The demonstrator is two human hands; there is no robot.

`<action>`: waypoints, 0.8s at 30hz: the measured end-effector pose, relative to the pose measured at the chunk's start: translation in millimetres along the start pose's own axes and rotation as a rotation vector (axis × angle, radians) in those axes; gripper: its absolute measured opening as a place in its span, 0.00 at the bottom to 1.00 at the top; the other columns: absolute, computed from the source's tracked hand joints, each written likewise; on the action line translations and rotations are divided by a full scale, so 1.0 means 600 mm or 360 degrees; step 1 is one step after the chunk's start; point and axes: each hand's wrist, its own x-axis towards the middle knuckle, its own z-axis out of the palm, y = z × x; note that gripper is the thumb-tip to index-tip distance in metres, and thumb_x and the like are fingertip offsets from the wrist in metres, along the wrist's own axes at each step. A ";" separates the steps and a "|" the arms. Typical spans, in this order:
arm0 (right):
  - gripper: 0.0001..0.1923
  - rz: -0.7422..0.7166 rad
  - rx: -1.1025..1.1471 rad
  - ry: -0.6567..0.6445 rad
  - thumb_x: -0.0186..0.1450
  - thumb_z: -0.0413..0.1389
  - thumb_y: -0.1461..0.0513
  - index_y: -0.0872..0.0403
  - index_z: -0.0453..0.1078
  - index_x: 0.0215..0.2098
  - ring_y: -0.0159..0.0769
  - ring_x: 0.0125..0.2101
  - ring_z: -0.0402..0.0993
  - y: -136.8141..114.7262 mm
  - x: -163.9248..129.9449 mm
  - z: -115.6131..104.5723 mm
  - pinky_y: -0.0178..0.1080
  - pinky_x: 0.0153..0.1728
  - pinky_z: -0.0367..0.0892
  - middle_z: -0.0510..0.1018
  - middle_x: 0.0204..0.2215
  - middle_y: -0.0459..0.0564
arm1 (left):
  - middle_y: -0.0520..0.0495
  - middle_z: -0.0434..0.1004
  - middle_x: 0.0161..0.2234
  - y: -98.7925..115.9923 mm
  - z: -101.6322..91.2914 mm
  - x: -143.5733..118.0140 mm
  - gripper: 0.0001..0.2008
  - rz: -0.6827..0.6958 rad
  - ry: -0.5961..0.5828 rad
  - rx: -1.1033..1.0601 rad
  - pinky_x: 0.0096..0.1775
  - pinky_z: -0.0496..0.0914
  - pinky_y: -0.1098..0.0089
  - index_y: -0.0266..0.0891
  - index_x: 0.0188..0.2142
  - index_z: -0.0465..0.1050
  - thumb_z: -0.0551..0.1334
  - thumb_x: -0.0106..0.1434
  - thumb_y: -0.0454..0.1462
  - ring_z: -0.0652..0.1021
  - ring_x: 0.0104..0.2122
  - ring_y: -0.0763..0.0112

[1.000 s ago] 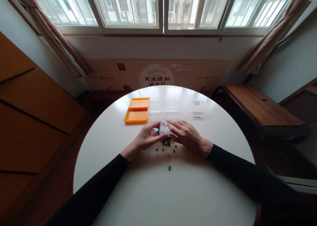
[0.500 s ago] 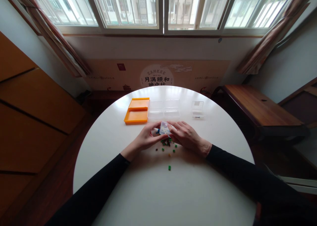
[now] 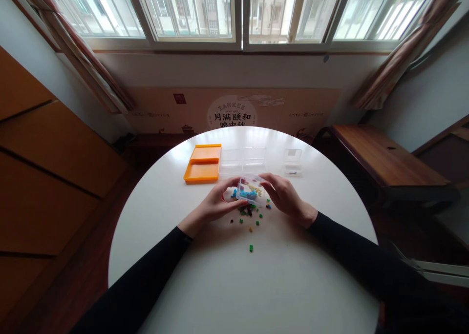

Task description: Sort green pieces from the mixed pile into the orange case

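Observation:
A small clear plastic box (image 3: 250,191) with several coloured beads inside is held just above the white round table (image 3: 234,275) by both hands. My left hand (image 3: 214,204) grips its left side with thumb and fingers. My right hand (image 3: 287,197) holds its right end, fingers curled over the top edge. The box is tilted. Several small loose pieces (image 3: 252,216), green, dark and orange, lie scattered on the table right below it, and one green piece (image 3: 251,248) lies apart, nearer to me.
Behind the hands stand an orange open case (image 3: 202,164), a clear open case (image 3: 242,161) and a small clear box (image 3: 292,160). A wooden bench (image 3: 381,158) is at the right, a wooden cabinet (image 3: 44,168) at the left, windows beyond.
My right hand has drawn back from over the box to its right end, uncovering the coloured beads inside. The box has lifted and tilted a little. The left hand barely moved.

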 end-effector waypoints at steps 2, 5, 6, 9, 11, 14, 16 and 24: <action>0.16 0.0080 0.0095 0.0012 0.85 0.50 0.52 0.49 0.76 0.57 0.42 0.39 0.86 0.004 -0.001 -0.004 0.42 0.43 0.80 0.88 0.43 0.51 | 0.36 0.82 0.62 -0.005 -0.004 -0.002 0.33 0.0022 0.0012 0.0027 0.65 0.77 0.49 0.43 0.68 0.74 0.78 0.67 0.44 0.82 0.61 0.51; 0.17 0.0122 0.0155 -0.0007 0.85 0.49 0.52 0.48 0.77 0.60 0.42 0.41 0.88 0.010 -0.003 -0.004 0.42 0.43 0.81 0.89 0.45 0.50 | 0.35 0.80 0.64 -0.012 -0.009 -0.005 0.36 0.0065 0.0032 0.0069 0.65 0.76 0.47 0.45 0.72 0.71 0.77 0.68 0.44 0.81 0.63 0.50; 0.16 0.0122 0.0148 0.0006 0.85 0.50 0.53 0.48 0.77 0.59 0.41 0.41 0.88 0.012 -0.004 -0.003 0.42 0.43 0.82 0.89 0.45 0.50 | 0.35 0.80 0.65 -0.013 -0.010 -0.006 0.37 0.0084 0.0040 0.0074 0.66 0.76 0.47 0.45 0.73 0.70 0.77 0.68 0.44 0.81 0.63 0.50; 0.12 0.0130 0.0083 0.0073 0.83 0.55 0.55 0.48 0.79 0.56 0.40 0.38 0.87 0.011 -0.005 0.000 0.42 0.42 0.81 0.89 0.44 0.49 | 0.34 0.78 0.66 -0.009 -0.011 -0.004 0.39 0.0135 0.0128 0.0062 0.68 0.74 0.47 0.46 0.74 0.66 0.77 0.68 0.43 0.79 0.65 0.50; 0.11 0.0147 0.0038 0.0102 0.81 0.57 0.55 0.48 0.80 0.54 0.39 0.36 0.84 0.007 -0.004 0.002 0.41 0.39 0.81 0.88 0.41 0.49 | 0.35 0.77 0.66 -0.003 -0.010 -0.004 0.39 0.0162 0.0212 0.0063 0.68 0.74 0.49 0.46 0.74 0.66 0.77 0.68 0.43 0.79 0.65 0.51; 0.10 0.0159 0.0062 0.0116 0.81 0.57 0.56 0.49 0.80 0.53 0.37 0.33 0.81 0.002 -0.002 0.004 0.40 0.35 0.80 0.88 0.41 0.48 | 0.36 0.78 0.65 0.006 -0.011 -0.004 0.35 0.0195 0.0240 0.0144 0.67 0.75 0.51 0.46 0.71 0.68 0.76 0.69 0.44 0.79 0.65 0.52; 0.10 0.0166 0.0141 0.0101 0.81 0.57 0.56 0.49 0.79 0.54 0.37 0.35 0.83 0.002 -0.004 0.005 0.41 0.38 0.82 0.88 0.43 0.49 | 0.36 0.79 0.64 0.010 -0.013 -0.005 0.32 0.0233 0.0207 0.0229 0.66 0.76 0.51 0.44 0.70 0.70 0.75 0.71 0.44 0.80 0.64 0.52; 0.09 0.0207 0.0334 0.0188 0.77 0.63 0.53 0.48 0.70 0.45 0.43 0.38 0.88 0.020 -0.016 0.019 0.46 0.39 0.85 0.87 0.40 0.50 | 0.37 0.78 0.67 0.017 -0.016 -0.001 0.35 0.0610 0.0039 0.0708 0.63 0.76 0.50 0.51 0.75 0.67 0.73 0.72 0.44 0.81 0.64 0.52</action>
